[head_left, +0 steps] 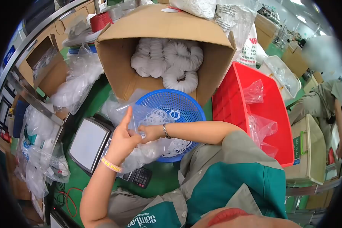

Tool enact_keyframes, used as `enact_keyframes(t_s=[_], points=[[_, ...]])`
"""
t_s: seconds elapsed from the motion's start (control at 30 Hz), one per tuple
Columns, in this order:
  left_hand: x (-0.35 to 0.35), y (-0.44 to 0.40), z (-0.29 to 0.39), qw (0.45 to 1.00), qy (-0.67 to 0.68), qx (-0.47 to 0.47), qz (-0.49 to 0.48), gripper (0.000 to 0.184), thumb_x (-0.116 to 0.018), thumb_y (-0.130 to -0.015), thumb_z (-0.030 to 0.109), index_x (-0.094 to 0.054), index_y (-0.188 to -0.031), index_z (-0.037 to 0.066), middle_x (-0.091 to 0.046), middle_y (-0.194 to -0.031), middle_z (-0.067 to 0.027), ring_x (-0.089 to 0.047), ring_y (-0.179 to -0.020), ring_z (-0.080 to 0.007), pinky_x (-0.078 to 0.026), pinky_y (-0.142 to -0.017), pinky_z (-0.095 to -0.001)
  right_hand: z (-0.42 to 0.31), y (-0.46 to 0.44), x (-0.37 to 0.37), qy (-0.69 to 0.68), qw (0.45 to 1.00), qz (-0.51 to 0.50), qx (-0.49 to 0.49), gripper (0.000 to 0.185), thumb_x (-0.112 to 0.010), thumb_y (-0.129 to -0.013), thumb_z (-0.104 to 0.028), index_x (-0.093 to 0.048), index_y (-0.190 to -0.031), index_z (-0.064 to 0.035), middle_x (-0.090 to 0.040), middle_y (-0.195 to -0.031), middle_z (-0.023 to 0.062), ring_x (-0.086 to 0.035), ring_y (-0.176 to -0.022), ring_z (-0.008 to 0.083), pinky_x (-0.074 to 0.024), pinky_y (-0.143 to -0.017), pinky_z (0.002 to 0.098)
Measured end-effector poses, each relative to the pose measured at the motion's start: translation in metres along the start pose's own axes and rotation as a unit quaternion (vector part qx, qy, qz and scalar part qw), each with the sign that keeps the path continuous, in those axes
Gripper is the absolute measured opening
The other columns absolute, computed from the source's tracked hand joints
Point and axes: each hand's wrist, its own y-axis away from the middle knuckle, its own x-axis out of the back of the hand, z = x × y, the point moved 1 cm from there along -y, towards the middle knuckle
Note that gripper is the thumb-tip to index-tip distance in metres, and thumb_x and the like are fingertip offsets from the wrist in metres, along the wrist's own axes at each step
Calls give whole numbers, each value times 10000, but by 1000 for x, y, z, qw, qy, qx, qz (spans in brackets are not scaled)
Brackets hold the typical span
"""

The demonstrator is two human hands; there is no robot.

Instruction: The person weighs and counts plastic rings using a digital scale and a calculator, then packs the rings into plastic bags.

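My left hand [122, 141], with a yellow wristband, has its index finger stretched upward and its other fingers curled at a clear plastic bag [140, 156]. Beside it, almost touching, my right hand [151, 133] is closed, gripping the film of the same bag; its fingertips are partly hidden. Both hands are over the left side of a blue perforated basket [197, 107]. Loose white plastic rings [174, 114] lie in the basket, some behind my right forearm. Beyond it, a cardboard box [163, 24] on its side holds several bundles of white rings [184, 55].
Left of the basket stands a weighing scale [89, 142], with a calculator [140, 177] near my lap. A red crate [271, 95] with clear bags is at right. Bagged goods [74, 83] lie at left. Another person [323, 97] is at far right, near a lidded bin [304, 152].
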Motion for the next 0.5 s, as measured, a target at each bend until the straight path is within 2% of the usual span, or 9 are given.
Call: enact_keyframes(t_s=[0.03, 0.07, 0.17, 0.27, 0.3, 0.33, 0.4, 0.43, 0.5], points=[[1, 2, 2, 999, 37, -8, 2, 786, -453, -619, -63, -160, -1341, 41, -528, -1017, -54, -446, -526, -49, -388, -463, -201, -1, 3, 1, 1, 1000, 0, -21, 712, -675, -648, -324, -338, -1193, -14, -517, -1050, 182, -529, -930, 253, -452, -711, 338], [4, 2, 3, 998, 66, -9, 10, 784, -482, -645, -53, -162, -1348, 76, -473, -580, 25, -404, -465, -43, -362, -446, -196, -3, 7, 4, 3, 999, 1, -42, 706, -651, -690, -342, -311, -1225, -32, -500, -1092, 175, -512, -968, 240, -435, -753, 305], [12, 5, 12, 994, 98, -6, 45, 770, -454, -631, -75, -169, -1338, 32, -482, -618, 25, -415, -480, -42, -365, -443, -196, 8, 4, 13, 107, 993, -30, -46, 692, -627, -707, -423, -338, -1240, -90, -460, -1158, 160, -474, -1023, 251, -397, -834, 338], [20, 6, 11, 993, 101, -6, 62, 770, -451, -625, -75, -169, -1335, 23, -470, -602, 33, -424, -487, -41, -365, -437, -198, -20, 23, 24, 101, 987, -116, -51, 591, -570, -765, -411, -359, -1231, -115, -465, -1162, 158, -444, -1066, 265, -359, -872, 338], [22, 5, 9, 991, 109, -20, 78, 766, -450, -624, -72, -177, -1333, 23, -549, -774, -24, -438, -496, -44, -369, -433, -197, -18, 25, 24, 97, 988, -120, -22, 548, -556, -783, -394, -378, -1222, -119, -466, -1163, 156, -436, -1077, 255, -355, -868, 331], [24, 5, 9, 991, 107, -21, 77, 766, -450, -624, -72, -177, -1333, 23, -549, -774, -24, -438, -496, -44, -369, -433, -197, -16, 25, 25, 97, 988, -117, -20, 548, -556, -783, -394, -378, -1222, -119, -466, -1163, 156, -436, -1077, 255, -355, -868, 331], [28, 6, 12, 992, 98, -12, 79, 765, -446, -615, -76, -183, -1328, 10, -496, -1127, -95, -450, -510, -43, -374, -435, -196, -14, 28, 27, 100, 982, -161, 15, 514, -540, -798, -380, -401, -1207, -101, -464, -1163, 140, -424, -1084, 234, -352, -869, 329], [31, 4, 9, 992, 83, -24, 88, 760, -443, -612, -72, -189, -1324, 5, -272, -1350, -109, -447, -511, -45, -374, -437, -200, -15, 29, 29, 100, 981, -167, 18, 454, -511, -819, -366, -463, -1157, -67, -504, -1114, 119, -457, -1038, 226, -362, -856, 324], [37, 3, 6, 991, 88, -27, 93, 754, -440, -613, -70, -192, -1322, 0, -263, -1356, -111, -444, -519, -47, -374, -441, -202, -11, 22, 34, 84, 978, -193, 11, 452, -499, -809, -404, -473, -1158, -117, -508, -1113, 104, -478, -1003, 224, -403, -790, 354]])
